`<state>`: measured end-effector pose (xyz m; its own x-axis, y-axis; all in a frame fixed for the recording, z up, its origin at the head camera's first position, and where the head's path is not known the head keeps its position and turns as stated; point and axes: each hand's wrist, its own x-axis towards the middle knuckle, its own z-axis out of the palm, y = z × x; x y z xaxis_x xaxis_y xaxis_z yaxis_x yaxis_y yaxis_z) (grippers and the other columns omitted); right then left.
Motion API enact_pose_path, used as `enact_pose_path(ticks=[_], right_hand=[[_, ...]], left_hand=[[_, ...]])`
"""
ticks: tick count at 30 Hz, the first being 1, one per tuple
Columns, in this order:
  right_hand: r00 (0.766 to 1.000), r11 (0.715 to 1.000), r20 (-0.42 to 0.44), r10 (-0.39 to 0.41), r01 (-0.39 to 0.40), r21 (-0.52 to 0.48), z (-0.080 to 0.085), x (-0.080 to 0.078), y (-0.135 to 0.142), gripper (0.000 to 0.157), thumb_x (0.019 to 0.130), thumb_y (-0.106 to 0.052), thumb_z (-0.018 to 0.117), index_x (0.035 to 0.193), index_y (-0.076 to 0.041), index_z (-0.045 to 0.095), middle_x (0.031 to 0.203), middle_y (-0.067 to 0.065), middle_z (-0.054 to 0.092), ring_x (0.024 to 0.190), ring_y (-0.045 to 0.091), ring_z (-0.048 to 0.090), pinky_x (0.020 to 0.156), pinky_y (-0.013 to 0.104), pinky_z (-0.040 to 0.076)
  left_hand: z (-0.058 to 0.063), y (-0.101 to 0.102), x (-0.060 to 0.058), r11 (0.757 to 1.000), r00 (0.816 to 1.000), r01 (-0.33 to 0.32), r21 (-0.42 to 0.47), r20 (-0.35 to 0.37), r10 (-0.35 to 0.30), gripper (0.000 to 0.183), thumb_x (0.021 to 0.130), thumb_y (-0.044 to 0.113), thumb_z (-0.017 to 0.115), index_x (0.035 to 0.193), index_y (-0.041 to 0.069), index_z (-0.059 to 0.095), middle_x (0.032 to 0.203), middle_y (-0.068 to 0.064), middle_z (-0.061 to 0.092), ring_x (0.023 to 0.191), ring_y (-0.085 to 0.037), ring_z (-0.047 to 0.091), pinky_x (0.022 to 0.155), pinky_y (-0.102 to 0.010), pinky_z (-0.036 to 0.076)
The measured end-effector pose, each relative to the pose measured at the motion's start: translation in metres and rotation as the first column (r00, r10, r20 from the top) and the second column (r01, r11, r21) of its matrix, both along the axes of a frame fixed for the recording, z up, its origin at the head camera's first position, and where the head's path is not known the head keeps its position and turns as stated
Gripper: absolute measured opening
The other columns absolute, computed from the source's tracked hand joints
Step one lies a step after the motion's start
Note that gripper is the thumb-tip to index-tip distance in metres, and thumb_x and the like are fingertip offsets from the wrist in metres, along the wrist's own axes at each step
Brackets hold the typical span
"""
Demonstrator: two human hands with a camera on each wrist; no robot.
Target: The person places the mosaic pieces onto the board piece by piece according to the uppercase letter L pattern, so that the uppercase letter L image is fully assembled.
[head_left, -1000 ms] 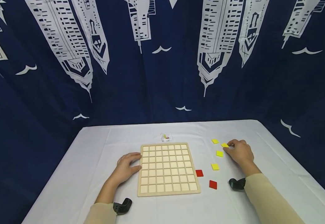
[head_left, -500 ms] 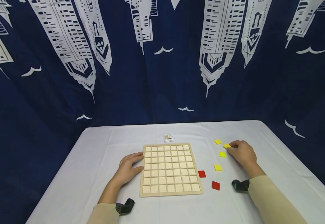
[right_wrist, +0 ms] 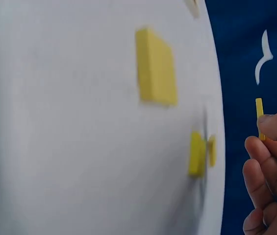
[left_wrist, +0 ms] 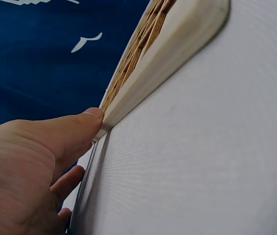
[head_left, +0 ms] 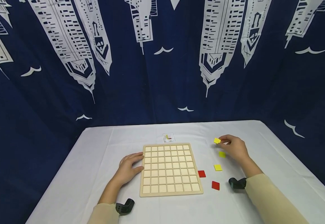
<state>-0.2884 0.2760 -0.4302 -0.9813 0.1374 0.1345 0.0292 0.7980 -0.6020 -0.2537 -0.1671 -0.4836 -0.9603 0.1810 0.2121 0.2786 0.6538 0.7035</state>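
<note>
My left hand rests against the left edge of a wooden grid board; in the left wrist view its thumb touches the board's rim. Thumb and fingertips of my right hand pinch a yellow square tile, held above the table to the right of the board. In the head view this tile seems to cover another yellow tile behind it. Two more yellow tiles lie nearby, one yellow tile under the hand and another yellow tile closer to me.
A red tile lies by the board's right edge, and a second red tile lies nearer me. Beyond the board is a small printed grid card. A white cloth covers the table; a dark blue curtain hangs behind.
My right hand has lifted a yellow tile off the table and carried it slightly left. The left hand stays at the board's edge. Earlier, the whole head view shifted a little.
</note>
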Motion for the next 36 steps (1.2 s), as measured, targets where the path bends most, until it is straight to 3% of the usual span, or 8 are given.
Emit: enact_pose_path(ticks=[5,18,36], right_hand=[[0.999,0.999,-0.002,0.034,-0.034,-0.026,0.008,-0.001,-0.019,0.034,0.092,-0.019,0.071,0.122,-0.004,0.067,0.112,0.017,0.070,0.093,0.027,0.056,0.071,0.025,0.045],[0.983,0.984,-0.097,0.157,-0.164,-0.071,0.015,-0.004,-0.067,0.027,0.089,-0.017,0.074,0.114,-0.007,0.071,0.103,0.013,0.074,0.085,0.021,0.058,0.065,0.026,0.046],[0.956,0.947,-0.041,0.291,-0.294,-0.130,0.009,-0.003,-0.142,0.023,0.087,-0.017,0.075,0.110,-0.011,0.073,0.097,0.004,0.074,0.082,0.015,0.061,0.071,0.026,0.049]], left_hand=[[0.000,0.000,0.000,1.000,1.000,-0.012,0.005,0.020,0.011,0.046,0.085,0.014,0.077,0.130,0.008,0.066,0.146,-0.005,0.057,0.144,-0.033,0.041,0.122,-0.056,0.017],[0.002,0.001,0.001,1.000,1.000,-0.014,0.010,0.024,0.014,0.046,0.085,0.013,0.077,0.130,0.008,0.066,0.146,-0.003,0.057,0.144,-0.032,0.041,0.122,-0.056,0.018],[0.001,0.000,0.001,1.000,1.000,-0.014,0.009,0.019,0.013,0.046,0.085,0.012,0.077,0.130,0.007,0.066,0.146,-0.003,0.058,0.144,-0.032,0.041,0.122,-0.056,0.018]])
